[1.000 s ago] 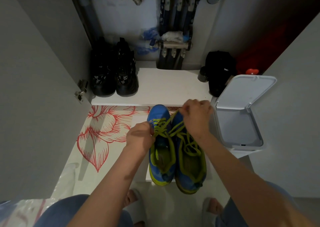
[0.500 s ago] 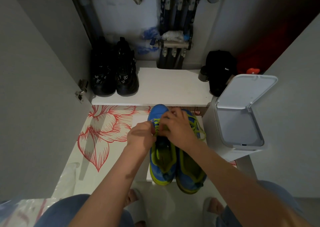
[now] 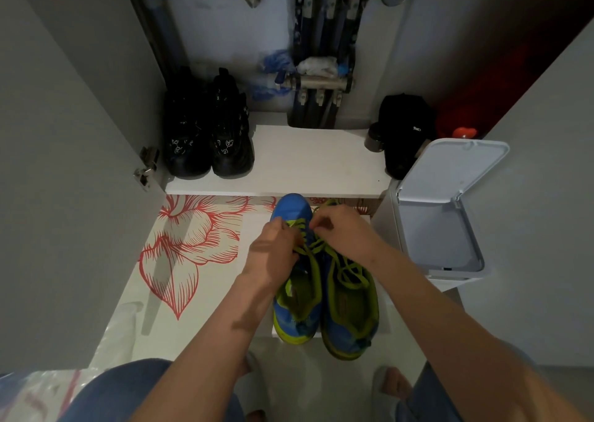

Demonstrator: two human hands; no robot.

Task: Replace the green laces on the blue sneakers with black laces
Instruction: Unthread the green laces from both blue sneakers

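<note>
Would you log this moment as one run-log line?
step: unlacing | left hand: pinches green lace | right hand: pinches green lace | blue sneakers: side by side, toes away

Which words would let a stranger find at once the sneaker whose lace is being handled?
Find the white bin with its raised lid; the blue sneakers stand side by side next to it. Take the left sneaker, farther from the bin: its blue toe shows, and the left hand and right hand pinch its green lace.
</note>
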